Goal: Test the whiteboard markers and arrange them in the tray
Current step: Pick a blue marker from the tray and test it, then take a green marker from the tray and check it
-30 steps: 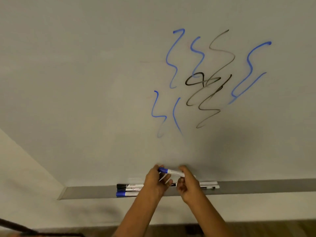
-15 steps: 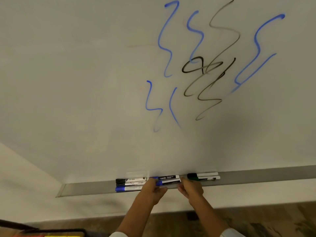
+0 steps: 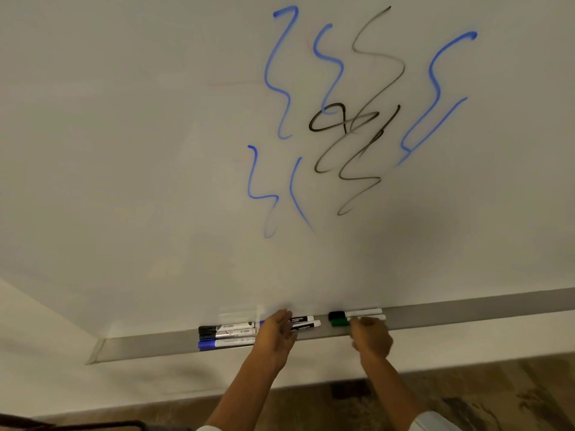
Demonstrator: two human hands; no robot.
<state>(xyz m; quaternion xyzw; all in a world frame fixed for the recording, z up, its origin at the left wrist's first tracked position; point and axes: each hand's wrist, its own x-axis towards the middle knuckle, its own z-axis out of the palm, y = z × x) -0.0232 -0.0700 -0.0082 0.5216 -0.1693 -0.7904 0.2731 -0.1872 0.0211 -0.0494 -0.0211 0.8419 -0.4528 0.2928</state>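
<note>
Whiteboard markers: the set lies in the tray point(image 3: 466, 309) along the bottom edge of the whiteboard point(image 3: 124, 150), in three clusters side by side, all lengthwise

Whiteboard: large pale surface carrying several blue squiggles point(image 3: 280, 73) and black squiggles point(image 3: 357, 126); from the number of strokes I judge that most or all of the testing is done

Tray: long grey ledge, bare on its far right and far left stretches, markers gathered around its middle

Progress: judged late, with markers lying in the tray and none in the air; what looks left is tidying the right-hand pair and perhaps closing the gaps between clusters

Left cluster point(image 3: 227, 335): black-capped markers stacked behind a blue-capped one, caps all pointing left, touching one another

Middle pair point(image 3: 303, 323): two white barrels with dark labels, their left ends hidden behind the left hand

Right pair: a black-capped marker point(image 3: 354, 313) just behind a green-capped marker point(image 3: 339, 322), caps left, apart from the middle pair

Left hand point(image 3: 275, 331): fingers fairly straight and loose over the middle pair, seemingly touching or nudging them, not closed round anything

Right hand point(image 3: 371, 335): fingers curled at the barrel of the green-capped marker; blur keeps me from telling whether it pinches it or only rests there
</note>
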